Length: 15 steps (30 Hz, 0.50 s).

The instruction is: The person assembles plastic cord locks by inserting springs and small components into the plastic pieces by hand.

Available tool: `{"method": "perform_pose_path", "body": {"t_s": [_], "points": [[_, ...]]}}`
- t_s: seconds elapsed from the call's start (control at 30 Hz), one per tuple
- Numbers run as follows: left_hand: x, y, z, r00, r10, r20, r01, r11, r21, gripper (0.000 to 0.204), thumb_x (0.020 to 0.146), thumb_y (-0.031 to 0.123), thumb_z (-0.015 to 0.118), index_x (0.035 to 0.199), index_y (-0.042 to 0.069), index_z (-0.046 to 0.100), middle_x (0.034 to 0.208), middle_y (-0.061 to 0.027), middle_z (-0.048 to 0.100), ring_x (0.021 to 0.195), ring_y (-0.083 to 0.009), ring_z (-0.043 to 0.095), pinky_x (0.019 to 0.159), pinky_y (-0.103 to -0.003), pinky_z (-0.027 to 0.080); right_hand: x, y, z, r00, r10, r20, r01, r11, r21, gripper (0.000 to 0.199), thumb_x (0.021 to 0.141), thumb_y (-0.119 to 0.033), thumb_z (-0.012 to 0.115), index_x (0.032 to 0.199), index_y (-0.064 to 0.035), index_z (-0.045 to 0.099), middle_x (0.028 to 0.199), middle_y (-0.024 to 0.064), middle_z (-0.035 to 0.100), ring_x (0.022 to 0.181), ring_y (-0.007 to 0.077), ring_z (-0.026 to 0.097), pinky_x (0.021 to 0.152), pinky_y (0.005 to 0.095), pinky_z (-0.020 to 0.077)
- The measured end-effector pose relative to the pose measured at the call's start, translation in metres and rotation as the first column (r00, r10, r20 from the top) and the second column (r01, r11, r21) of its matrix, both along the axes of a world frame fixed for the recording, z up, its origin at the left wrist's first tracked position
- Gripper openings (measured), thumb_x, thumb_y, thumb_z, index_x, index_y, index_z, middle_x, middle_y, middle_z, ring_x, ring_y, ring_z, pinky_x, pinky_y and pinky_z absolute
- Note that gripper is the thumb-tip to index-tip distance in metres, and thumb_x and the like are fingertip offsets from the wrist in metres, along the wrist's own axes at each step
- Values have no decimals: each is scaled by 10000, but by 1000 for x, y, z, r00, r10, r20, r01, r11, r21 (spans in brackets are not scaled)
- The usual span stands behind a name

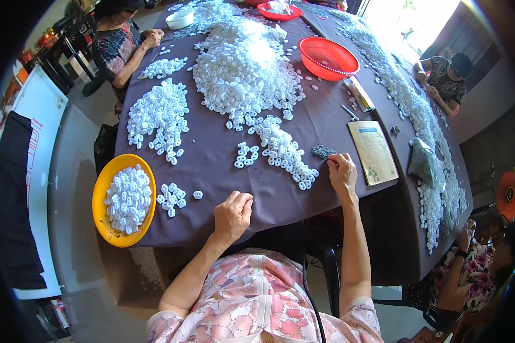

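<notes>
My left hand is above the table's front edge with its fingers curled and pinched together; whatever they hold is hidden. Farther right, my right hand reaches over the cloth with thumb and fingertips pressed together beside a small heap of dark blue-grey bits. Anything in that pinch is too small to make out. Between and beyond my hands lies a trail of small white oval plastic pieces. Left of it, several such pieces are set close together. One single oval piece lies left of my left hand.
A yellow bowl of white pieces stands at the table's left edge, near a small cluster. A large heap fills the middle. A red basket and a tan notebook lie right. Other people sit around the table.
</notes>
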<state>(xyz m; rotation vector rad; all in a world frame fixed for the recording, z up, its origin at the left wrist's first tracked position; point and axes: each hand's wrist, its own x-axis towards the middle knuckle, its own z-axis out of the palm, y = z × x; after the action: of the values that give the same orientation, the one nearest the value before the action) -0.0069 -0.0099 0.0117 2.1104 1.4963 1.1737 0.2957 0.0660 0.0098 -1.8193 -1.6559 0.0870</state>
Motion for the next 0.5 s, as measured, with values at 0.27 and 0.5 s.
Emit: {"method": "perform_pose_path", "body": {"t_s": [0.27,0.5], "points": [[-1,0,-2,1000,10,-1,-10,1000,-10,43,827,84,632,861,80,607,784,-80,596,679,-303,626,564,-380,504,-5,1,18,998,32,-56,-44,971,-236,97,783,-143,687,867,-94,676,883,90,606,816,279,624,727,380,494],[-4,0,-3,1000,22,-8,-22,1000,8,32,834,101,620,862,87,613,798,-80,604,681,-310,630,571,-386,510,-7,2,7,999,12,-33,-18,984,-178,91,772,-120,681,842,-68,657,858,112,592,821,309,607,729,406,484]]}}
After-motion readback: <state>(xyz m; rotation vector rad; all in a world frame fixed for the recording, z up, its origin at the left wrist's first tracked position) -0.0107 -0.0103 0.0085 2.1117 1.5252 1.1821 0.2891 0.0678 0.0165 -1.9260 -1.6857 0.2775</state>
